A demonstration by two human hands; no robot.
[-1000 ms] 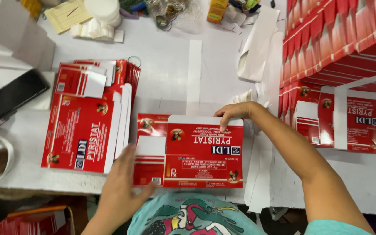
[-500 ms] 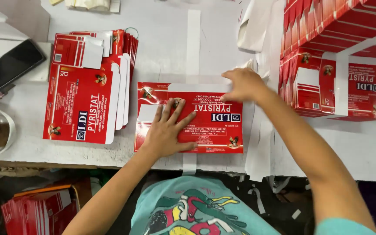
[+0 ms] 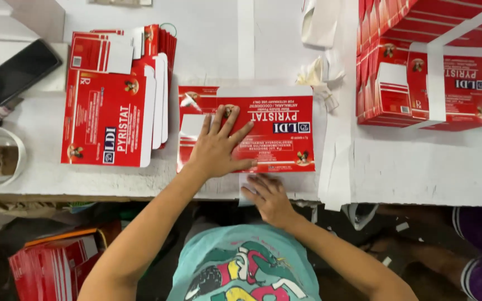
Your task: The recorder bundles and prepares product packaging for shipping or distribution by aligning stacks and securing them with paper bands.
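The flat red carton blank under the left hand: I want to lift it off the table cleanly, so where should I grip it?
Probably the near long edge of the flat red carton blank, from the table's front: it lies near the rim there, beside the right hand. The left hand pins its middle.

A flat, unfolded red-and-white cardboard carton (image 3: 269, 131) lies at the near middle of the white tabletop (image 3: 419, 167), its white flaps along the far edge and left side. To its left, well apart, a fanned stack of matching flat red cartons (image 3: 112, 111) lies with white flaps showing at the right edges. At the far right, 1 bundle of red cartons bound by a white paper strap (image 3: 425, 83) rests on the tabletop. A black phone with a dark screen (image 3: 20, 69) lies tilted at the far left. Below the tabletop edge, lower left, more red cartons (image 3: 51, 267) stand packed together.
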